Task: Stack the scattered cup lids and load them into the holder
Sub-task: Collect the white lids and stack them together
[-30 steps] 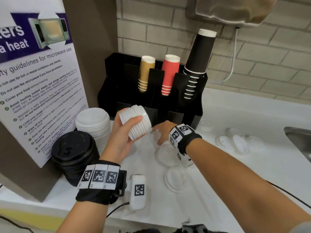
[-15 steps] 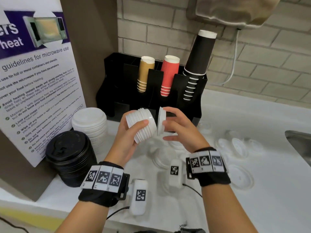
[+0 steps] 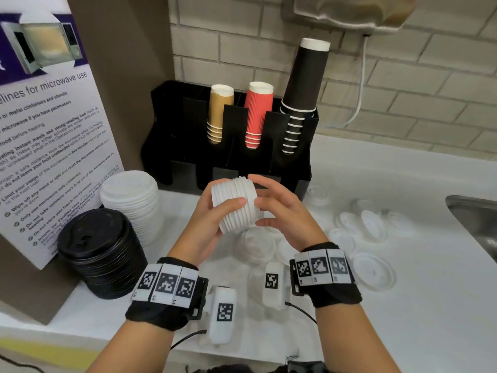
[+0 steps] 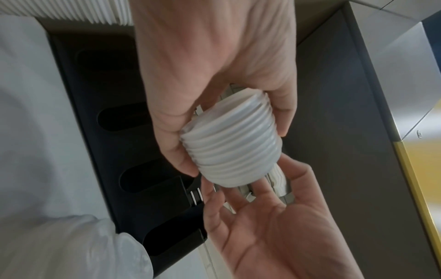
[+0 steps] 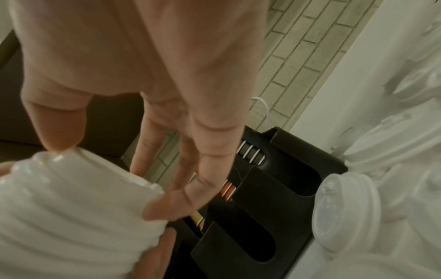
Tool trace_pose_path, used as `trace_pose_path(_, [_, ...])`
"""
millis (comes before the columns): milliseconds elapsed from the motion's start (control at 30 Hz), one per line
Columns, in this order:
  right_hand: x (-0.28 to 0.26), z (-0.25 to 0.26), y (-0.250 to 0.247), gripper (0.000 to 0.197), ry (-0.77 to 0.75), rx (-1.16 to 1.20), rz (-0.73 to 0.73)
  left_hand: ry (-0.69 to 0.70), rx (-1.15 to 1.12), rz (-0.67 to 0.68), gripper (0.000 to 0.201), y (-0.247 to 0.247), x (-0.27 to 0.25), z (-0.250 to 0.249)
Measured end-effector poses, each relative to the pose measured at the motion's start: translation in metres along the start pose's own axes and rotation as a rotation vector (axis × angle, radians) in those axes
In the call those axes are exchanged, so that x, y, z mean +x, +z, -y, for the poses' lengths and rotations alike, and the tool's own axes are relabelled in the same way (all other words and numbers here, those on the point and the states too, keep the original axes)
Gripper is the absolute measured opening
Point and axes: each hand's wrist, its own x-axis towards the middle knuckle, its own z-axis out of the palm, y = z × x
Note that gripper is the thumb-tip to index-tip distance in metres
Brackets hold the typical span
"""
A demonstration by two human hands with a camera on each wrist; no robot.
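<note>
A ribbed stack of white cup lids lies on its side in the air in front of the black holder. My left hand grips it, thumb in front and fingers behind. My right hand presses on the stack's right end with fingers nearly straight. The left wrist view shows the stack in my left hand with the right hand's open palm below its end. In the right wrist view my right hand's thumb and fingertips touch the stack. The holder's lower slots look dark and empty.
Loose clear and white lids lie scattered on the white counter to the right and under my hands. A white lid pile and a black lid pile stand at left by a poster. Cups fill the holder's upper slots. A sink is at far right.
My right hand lifted a white lid from the counter, carried it to the end of the held stack and now presses it on. The left hand stayed put.
</note>
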Motion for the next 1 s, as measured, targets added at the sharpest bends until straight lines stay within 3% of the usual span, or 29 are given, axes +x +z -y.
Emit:
trace_pose_path(233, [0.000, -0.002, -0.001, 0.035, -0.083, -0.056, -0.099, -0.059, -0.124, -0.015, 0.062, 0.010, -0.001, -0.003])
trace_pose_path(400, [0.001, -0.003, -0.002, 0.025, -0.125, -0.192, -0.157, -0.117, -0.020, -0.034, 0.059, 0.006, -0.001, -0.003])
trace_pose_path(567, [0.001, -0.007, 0.002, 0.024, -0.161, -0.368, -0.105, -0.192, -0.049, -0.067, 0.061, -0.004, -0.003, -0.005])
trace_pose_path(700, [0.004, -0.010, 0.010, 0.027, -0.149, -0.393, 0.001, -0.211, -0.016, -0.220, 0.058, -0.017, -0.001, -0.005])
trace_pose_path(800, [0.012, -0.012, 0.006, 0.033, -0.070, -0.458, 0.076, -0.259, 0.028, -0.278, 0.035, -0.030, -0.001, -0.002])
trace_pose_path(867, [0.020, -0.013, -0.001, 0.035, 0.053, -0.654, 0.134, -0.291, 0.108, -0.319, 0.024, -0.037, -0.002, -0.001])
trace_pose_path(1000, [0.030, -0.021, -0.005, 0.061, 0.243, -1.083, 0.293, -0.394, 0.306, -0.313, 0.035, -0.044, -0.004, 0.001])
